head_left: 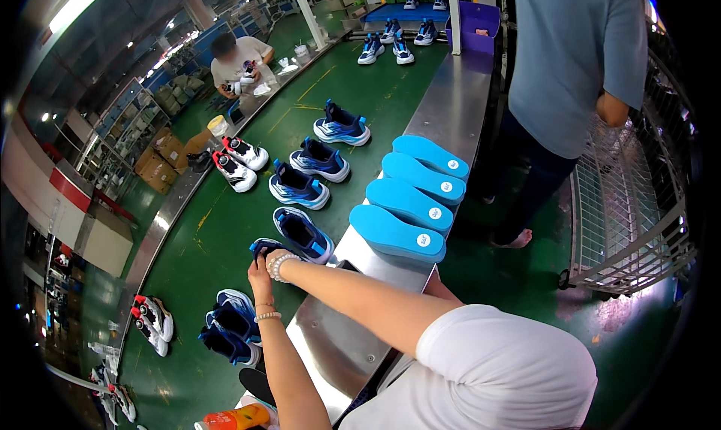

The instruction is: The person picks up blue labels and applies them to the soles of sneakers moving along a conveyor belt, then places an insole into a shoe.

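Note:
Both my hands are together over the green belt, at a dark blue sneaker [264, 245] that they largely cover. My left hand [260, 278] grips its near side, fingers curled. My right hand [275, 259], with a beaded bracelet at the wrist, closes on the same shoe from the right; its fingertips are hidden. Just beyond stands another blue sneaker [304, 235] with a light sole. A pair of blue sneakers [229, 325] sits nearer, left of my left forearm. Several bright blue insoles [398, 231] lie overlapping in a row on the metal ledge to the right.
More blue sneakers [319, 159] stand farther up the green belt [218, 242]. White-and-red sneakers [239, 163] are along its far edge. An orange bottle [236, 419] is at the bottom. A wire cart [627, 227] and a standing person [574, 54] are at right; another person [239, 66] sits across.

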A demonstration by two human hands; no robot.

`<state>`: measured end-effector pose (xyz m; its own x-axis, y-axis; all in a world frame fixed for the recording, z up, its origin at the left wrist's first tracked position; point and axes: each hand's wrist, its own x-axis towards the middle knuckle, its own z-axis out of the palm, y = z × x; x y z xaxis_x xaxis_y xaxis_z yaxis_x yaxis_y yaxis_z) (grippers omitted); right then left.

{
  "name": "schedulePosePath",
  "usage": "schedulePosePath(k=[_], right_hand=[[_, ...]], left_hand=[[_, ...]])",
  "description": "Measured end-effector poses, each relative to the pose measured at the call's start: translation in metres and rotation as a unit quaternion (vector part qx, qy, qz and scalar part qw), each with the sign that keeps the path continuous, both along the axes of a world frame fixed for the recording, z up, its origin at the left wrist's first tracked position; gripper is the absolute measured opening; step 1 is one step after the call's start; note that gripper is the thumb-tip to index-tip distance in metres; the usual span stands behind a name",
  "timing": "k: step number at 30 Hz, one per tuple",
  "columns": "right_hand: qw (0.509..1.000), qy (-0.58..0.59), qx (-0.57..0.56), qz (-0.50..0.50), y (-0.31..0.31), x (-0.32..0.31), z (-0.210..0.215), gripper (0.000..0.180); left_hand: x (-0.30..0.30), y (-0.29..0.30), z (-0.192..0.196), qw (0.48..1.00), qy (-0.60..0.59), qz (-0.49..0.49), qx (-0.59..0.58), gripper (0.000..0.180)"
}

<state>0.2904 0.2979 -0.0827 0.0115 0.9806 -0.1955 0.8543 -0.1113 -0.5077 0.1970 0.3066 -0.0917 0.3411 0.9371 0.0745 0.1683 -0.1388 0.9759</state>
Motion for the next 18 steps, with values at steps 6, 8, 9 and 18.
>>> schedulePosePath(k=[6, 8, 9, 18], right_hand=[[0.923, 0.006, 0.382, -0.049, -0.111, 0.023, 0.015, 0.019], [0.947, 0.022, 0.312, -0.067, -0.141, 0.024, 0.007, 0.025], [0.954, 0.047, 0.291, -0.063, -0.139, 0.023, -0.009, 0.031], [0.93, 0.03, 0.359, -0.07, -0.135, 0.018, -0.015, 0.02]], left_hand=[[0.006, -0.062, 0.026, 0.934, 0.094, 0.169, 0.299, 0.023], [0.02, -0.051, 0.027, 0.931, 0.194, 0.083, 0.299, 0.018], [0.035, -0.048, 0.028, 0.911, 0.26, 0.075, 0.312, 0.015], [0.025, 0.035, -0.07, 0.941, 0.249, -0.108, -0.201, 0.027]])
